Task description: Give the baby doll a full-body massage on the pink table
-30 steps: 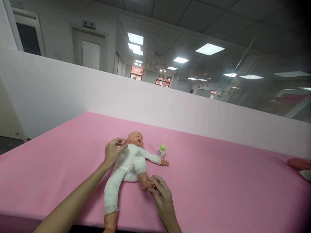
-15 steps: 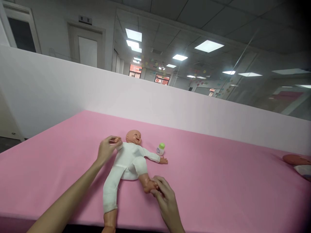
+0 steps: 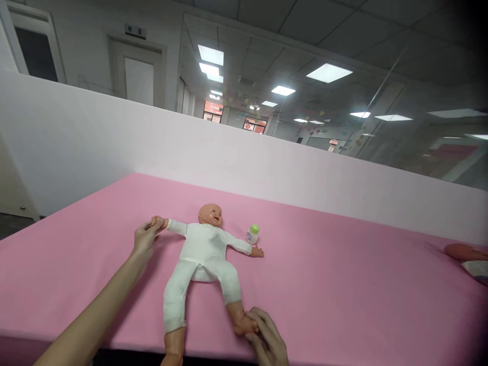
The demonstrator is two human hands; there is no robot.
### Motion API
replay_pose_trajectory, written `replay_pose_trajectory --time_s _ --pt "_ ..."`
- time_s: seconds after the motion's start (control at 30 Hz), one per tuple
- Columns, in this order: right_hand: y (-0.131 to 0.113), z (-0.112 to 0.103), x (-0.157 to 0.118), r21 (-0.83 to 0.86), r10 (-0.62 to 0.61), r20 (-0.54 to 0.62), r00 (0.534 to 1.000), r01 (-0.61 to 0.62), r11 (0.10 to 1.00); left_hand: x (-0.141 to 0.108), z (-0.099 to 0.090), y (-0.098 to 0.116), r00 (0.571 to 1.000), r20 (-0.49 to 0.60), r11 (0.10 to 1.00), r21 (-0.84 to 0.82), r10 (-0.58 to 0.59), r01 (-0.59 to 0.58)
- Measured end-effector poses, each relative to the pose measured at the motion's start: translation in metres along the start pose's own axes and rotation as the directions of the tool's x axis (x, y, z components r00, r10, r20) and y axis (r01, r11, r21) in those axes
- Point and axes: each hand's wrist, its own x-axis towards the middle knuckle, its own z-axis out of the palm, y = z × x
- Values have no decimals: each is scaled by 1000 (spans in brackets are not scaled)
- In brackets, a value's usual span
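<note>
A baby doll (image 3: 206, 244) in a white suit lies on its back on the pink table cover (image 3: 328, 284), its head toward the wall. My left hand (image 3: 145, 238) is closed on the doll's hand at the left, with that arm stretched out sideways. Near the front, my right hand (image 3: 267, 335) grips the foot of the doll's leg on the right, which is extended outward. Beside the doll's other arm stands a small jar (image 3: 252, 234) with a green lid. The doll's other foot reaches the table's front edge.
Part of another doll (image 3: 465, 252) lies at the far right edge. A low white wall (image 3: 267, 168) with glass above it runs behind the table.
My left hand has moved left, straightening the doll's arm away from its shoulder. My right hand has come down toward the front edge, and the bent leg is now extended.
</note>
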Motion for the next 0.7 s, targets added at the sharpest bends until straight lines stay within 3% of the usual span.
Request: replay_pose_trajectory --time_s 0.1,0.2,0.3,0.4,0.47,0.53,0.63,0.7 --pt "-19 4 34 31 -30 27 999 29 999 -19 29 14 974 127 967 150 188 -207" --pt "-40 19 69 75 -50 54 997 46 996 -38 58 17 898 314 900 212 307 -382" --pt "-50 42 92 117 -76 79 994 67 991 -54 76 9 805 496 791 323 326 -519" --pt "-49 63 103 139 -87 82 993 75 987 -62 84 -1 753 585 662 441 300 -606" --pt "-47 71 105 149 -80 85 993 67 987 -62 85 -4 747 602 633 469 281 -616" --pt "-45 72 103 158 -69 84 994 55 986 -57 83 -3 752 604 659 456 264 -598" --pt "-45 56 94 160 -46 64 997 35 987 -46 75 9 756 591 750 356 281 -557" --pt "-45 38 82 141 -30 64 997 21 990 -37 64 18 791 515 812 273 330 -517"
